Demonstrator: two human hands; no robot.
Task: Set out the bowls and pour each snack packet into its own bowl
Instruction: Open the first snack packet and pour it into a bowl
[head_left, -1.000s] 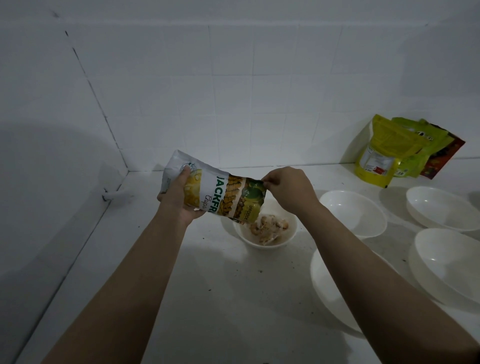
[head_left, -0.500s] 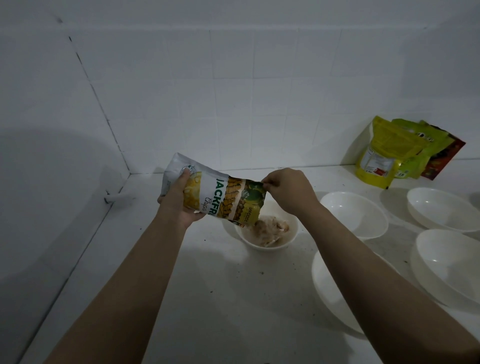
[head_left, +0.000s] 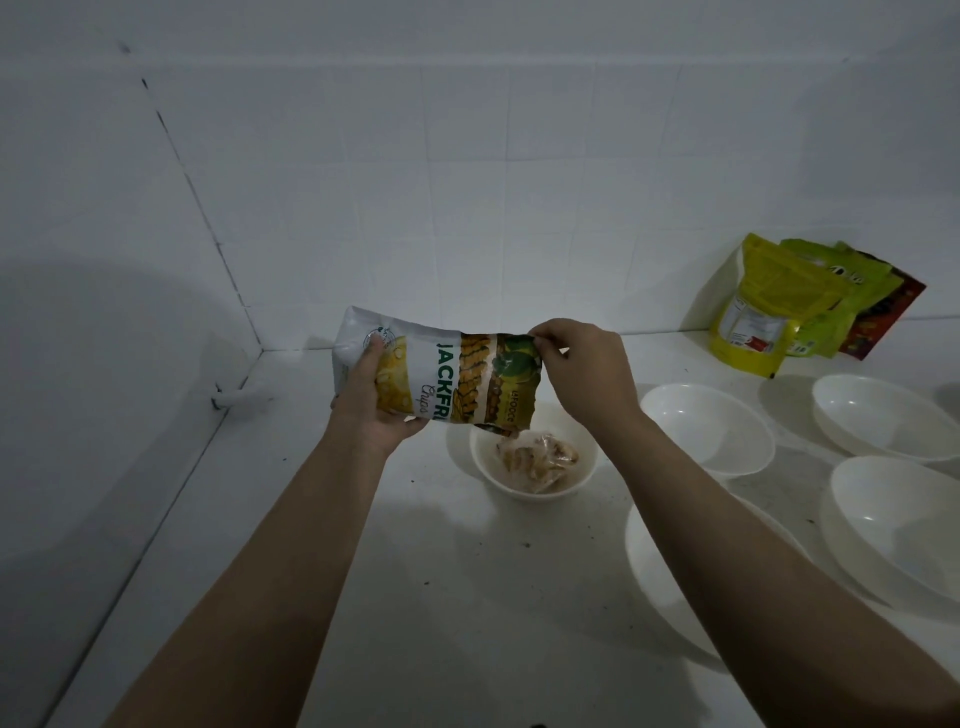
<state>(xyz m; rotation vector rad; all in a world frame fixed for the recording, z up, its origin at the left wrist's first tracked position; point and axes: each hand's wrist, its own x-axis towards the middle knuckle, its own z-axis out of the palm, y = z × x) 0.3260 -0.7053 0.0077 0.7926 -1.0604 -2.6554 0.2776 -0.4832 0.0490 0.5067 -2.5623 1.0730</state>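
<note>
A jackfruit chips packet (head_left: 457, 382) lies on its side in the air, mouth to the right and tipped down over a small white bowl (head_left: 535, 486). Pale chips (head_left: 535, 457) are piled in that bowl, some blurred under the packet's mouth. My left hand (head_left: 371, 400) grips the packet's closed end from below. My right hand (head_left: 582, 369) pinches the top corner at the open end. Four more white bowls are empty: one behind my right wrist (head_left: 711, 426), one under my right forearm (head_left: 670, 587), two at the right (head_left: 883, 415) (head_left: 904, 525).
Three more snack packets lean on the tiled wall at the back right: a yellow one (head_left: 763, 312), a green one (head_left: 841, 306), a red one (head_left: 888, 322). The white counter (head_left: 415, 597) meets walls at the left and back, with dark crumbs scattered on it.
The packet has risen slightly and turned more level between my hands. More chips have dropped into the small bowl. The other bowls and packets have not moved.
</note>
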